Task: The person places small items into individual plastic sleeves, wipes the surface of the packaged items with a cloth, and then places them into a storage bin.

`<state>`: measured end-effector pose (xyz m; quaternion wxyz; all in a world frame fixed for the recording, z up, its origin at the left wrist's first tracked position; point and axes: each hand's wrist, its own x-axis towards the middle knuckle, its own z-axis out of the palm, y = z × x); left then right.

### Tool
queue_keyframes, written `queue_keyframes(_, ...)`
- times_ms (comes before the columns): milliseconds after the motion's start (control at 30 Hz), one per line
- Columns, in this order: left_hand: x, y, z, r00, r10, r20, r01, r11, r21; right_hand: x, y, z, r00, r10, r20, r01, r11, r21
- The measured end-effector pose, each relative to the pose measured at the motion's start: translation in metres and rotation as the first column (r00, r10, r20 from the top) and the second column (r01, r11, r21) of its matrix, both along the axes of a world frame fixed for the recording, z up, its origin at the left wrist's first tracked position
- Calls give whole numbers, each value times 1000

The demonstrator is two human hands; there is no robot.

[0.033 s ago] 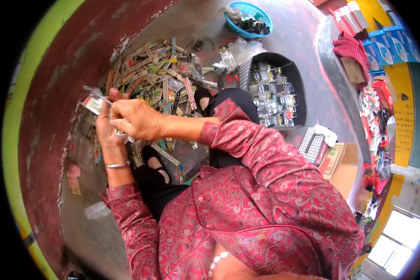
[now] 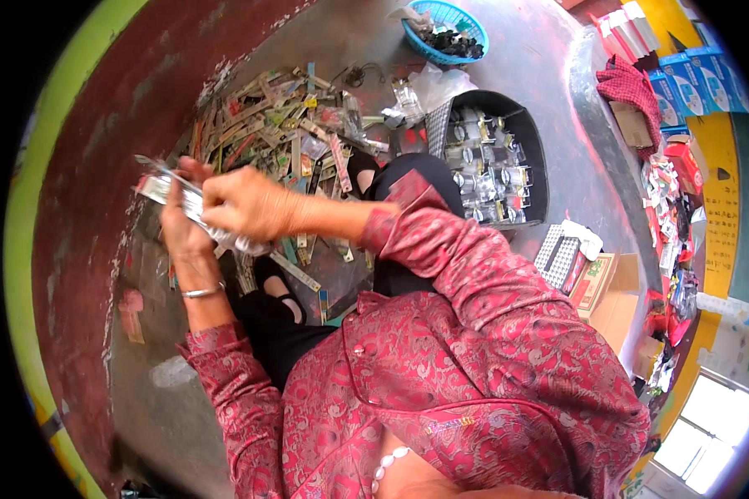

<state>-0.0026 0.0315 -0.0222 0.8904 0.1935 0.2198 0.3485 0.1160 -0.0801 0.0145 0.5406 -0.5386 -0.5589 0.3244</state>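
Note:
Both my hands meet at the left, above the heap of litter on the floor. My left hand (image 2: 185,229), with a bracelet at its wrist, is closed round a slim clear plastic packet (image 2: 152,188) with a white printed card. My right hand (image 2: 250,202) is closed in a pinch at the packet's near end. Crumpled whitish, shiny material (image 2: 245,245) bulges out below the right hand; its kind is unclear. The fingertips of the right hand are partly hidden.
Strip-shaped packages lie in a heap (image 2: 258,125) around my feet. Beside my knee stands a dark open bag (image 2: 538,166) of clear packs. A blue basket (image 2: 420,41) with black items is at the back. An open carton (image 2: 616,299) is at right; a dark red wall (image 2: 83,191) curves at left.
My right hand has shifted slightly right and nearer. More of the packet and of the whitish material shows around the hands. The left hand has moved a little to the left.

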Motion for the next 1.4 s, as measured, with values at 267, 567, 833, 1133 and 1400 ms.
queue_keyframes(267, -5, 2, 14, 929, -226, 294, 257, 964, -72, 131, -11, 45, 602, -162, -782, 105, 987, -123)
queue_keyframes(567, 10, -46, 31, 843, -353, -406, 509, 769, 388, 33, 30, 25, 840, -298, 453, -17, 821, 571)
queue_keyframes(833, -40, -11, 44, 977, -197, 77, 162, 933, 322, 131, 43, 14, 765, -316, -561, 413, 909, 52)
queue_keyframes(1133, -36, 6, 21, 988, 127, -90, -135, 987, -90, 76, 61, -37, 517, -165, -840, -412, 812, -414)
queue_keyframes(1400, -63, 23, 35, 914, 379, -148, -396, 911, -116, 64, 94, -93, 995, 36, 93, 15, 867, -498)
